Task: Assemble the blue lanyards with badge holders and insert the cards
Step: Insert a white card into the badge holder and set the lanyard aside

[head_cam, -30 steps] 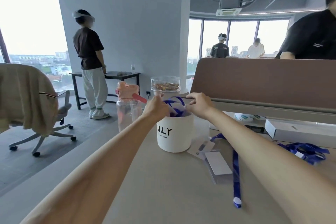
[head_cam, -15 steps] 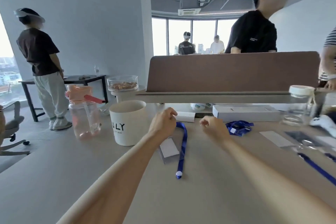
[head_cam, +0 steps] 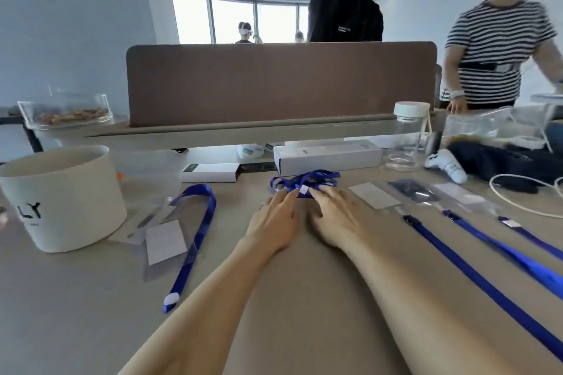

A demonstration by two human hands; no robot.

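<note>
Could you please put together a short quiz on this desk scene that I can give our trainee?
1. True or false: the left hand and the right hand both reach with straight fingers to the bundle of blue lanyards.
2. What lies just behind that bundle? A) a white box B) a laptop C) a plate
3. Fill in: the white cup stands on the ____ side of the hands.
Key: 1 true; 2 A; 3 left.
</note>
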